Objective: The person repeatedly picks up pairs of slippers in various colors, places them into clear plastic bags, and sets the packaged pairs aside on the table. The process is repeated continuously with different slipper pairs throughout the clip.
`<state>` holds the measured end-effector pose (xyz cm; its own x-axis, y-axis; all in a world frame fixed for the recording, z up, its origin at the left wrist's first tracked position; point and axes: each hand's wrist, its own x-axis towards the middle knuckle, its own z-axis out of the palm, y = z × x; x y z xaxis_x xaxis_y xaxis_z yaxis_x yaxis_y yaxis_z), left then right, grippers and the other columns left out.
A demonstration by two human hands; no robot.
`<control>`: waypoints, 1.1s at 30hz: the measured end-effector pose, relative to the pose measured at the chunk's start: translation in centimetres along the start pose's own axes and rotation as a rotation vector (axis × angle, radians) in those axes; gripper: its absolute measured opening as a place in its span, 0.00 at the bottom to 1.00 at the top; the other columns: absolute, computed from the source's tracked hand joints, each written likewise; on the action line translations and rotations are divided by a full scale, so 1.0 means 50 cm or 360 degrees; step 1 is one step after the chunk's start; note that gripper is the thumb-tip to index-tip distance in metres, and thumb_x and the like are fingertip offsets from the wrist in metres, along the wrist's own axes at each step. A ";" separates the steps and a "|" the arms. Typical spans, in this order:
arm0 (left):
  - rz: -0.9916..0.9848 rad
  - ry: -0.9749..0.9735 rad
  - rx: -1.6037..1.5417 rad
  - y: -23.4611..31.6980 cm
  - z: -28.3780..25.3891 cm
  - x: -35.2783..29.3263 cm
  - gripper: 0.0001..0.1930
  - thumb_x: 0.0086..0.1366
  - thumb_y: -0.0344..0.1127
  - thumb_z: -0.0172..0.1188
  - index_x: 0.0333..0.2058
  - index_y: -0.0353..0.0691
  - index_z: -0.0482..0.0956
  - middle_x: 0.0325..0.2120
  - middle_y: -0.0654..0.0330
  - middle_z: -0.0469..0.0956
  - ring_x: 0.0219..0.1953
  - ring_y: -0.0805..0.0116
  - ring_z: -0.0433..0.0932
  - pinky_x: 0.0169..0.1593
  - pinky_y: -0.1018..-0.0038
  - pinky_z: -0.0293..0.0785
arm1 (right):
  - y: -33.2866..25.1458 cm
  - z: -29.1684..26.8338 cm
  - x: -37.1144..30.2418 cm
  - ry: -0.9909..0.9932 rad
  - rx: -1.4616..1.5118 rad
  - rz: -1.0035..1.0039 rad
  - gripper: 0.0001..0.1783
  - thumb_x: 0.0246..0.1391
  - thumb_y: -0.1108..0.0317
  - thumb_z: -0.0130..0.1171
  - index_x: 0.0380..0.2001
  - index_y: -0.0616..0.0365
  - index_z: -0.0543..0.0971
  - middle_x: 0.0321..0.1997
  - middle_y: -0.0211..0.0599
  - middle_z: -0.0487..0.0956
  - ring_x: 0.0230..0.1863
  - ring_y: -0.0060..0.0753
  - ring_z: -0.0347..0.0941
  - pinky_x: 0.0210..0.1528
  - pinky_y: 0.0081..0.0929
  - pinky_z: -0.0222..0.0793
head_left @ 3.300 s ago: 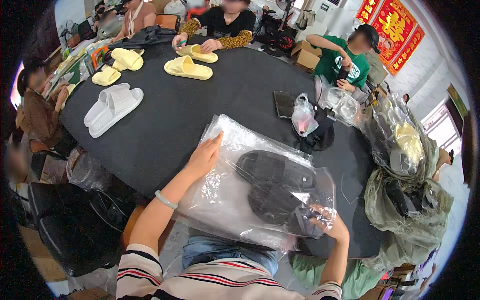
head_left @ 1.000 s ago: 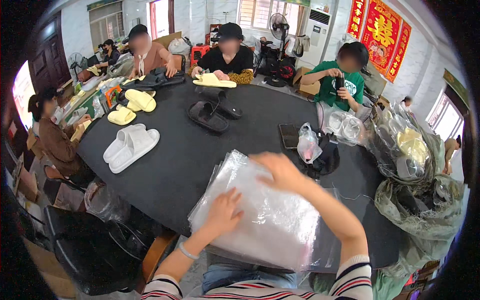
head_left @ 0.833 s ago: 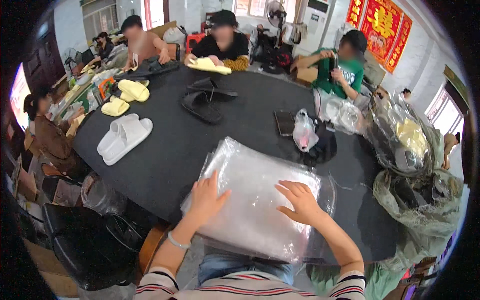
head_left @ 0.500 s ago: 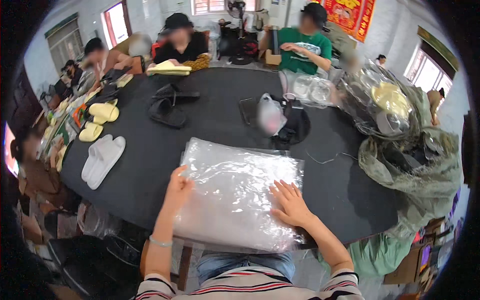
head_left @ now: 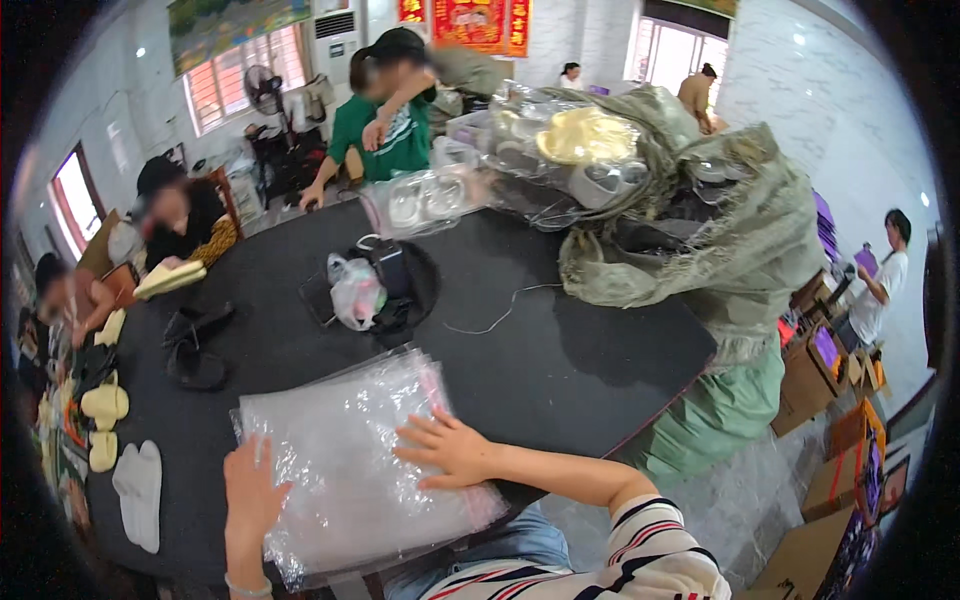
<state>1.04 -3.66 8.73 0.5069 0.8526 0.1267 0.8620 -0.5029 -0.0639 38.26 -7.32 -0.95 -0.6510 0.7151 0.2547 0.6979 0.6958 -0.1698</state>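
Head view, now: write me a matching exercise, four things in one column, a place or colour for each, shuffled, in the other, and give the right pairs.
Things
1. Clear plastic stack
2. White slippers
3. Woven sack
4. Small translucent carrier bag

Places or colours
A. Greyish green
B. Just beyond the plastic, away from the person
C. Touched by the left hand and the right hand
D. Left of the plastic, toward the picture's lower left

Right pairs
1-C
2-D
3-A
4-B
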 end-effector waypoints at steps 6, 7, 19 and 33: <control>0.0195 -0.0177 -0.0244 0.134 0.131 0.036 0.37 0.61 0.58 0.55 0.64 0.45 0.63 0.66 0.44 0.55 0.69 0.40 0.48 0.68 0.39 0.34 | 0.079 -0.032 -0.014 0.0086 0.0084 0.0064 0.37 0.55 0.46 0.56 0.65 0.48 0.64 0.70 0.46 0.60 0.71 0.51 0.53 0.68 0.59 0.47; 0.0159 -0.0113 -0.0232 0.133 0.156 0.020 0.37 0.61 0.59 0.54 0.65 0.47 0.63 0.67 0.44 0.54 0.70 0.40 0.47 0.67 0.38 0.32 | 0.100 -0.124 -0.010 0.0215 0.0144 0.0131 0.37 0.50 0.51 0.63 0.62 0.50 0.67 0.65 0.46 0.65 0.68 0.51 0.58 0.66 0.58 0.52; 0.0116 -0.0010 -0.0493 0.135 0.180 0.020 0.37 0.61 0.60 0.55 0.64 0.49 0.64 0.66 0.45 0.55 0.68 0.37 0.49 0.67 0.36 0.30 | 0.614 -0.564 -0.499 0.0003 -0.1601 0.2292 0.10 0.53 0.67 0.53 0.37 0.46 0.80 0.33 0.29 0.83 0.39 0.36 0.81 0.43 0.41 0.71; 0.0110 0.0020 -0.0460 0.141 0.175 0.019 0.36 0.60 0.60 0.55 0.63 0.46 0.66 0.66 0.44 0.57 0.68 0.39 0.50 0.68 0.38 0.30 | 0.291 -0.734 -0.312 0.1567 -0.0102 0.1131 0.10 0.61 0.65 0.56 0.40 0.60 0.78 0.29 0.29 0.78 0.28 0.19 0.73 0.30 0.21 0.68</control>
<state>7.66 -5.17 -0.28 0.5626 0.8141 0.1441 0.7861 -0.5807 0.2115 69.52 -10.79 27.53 0.3682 0.5596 0.7425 0.8385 0.1451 -0.5252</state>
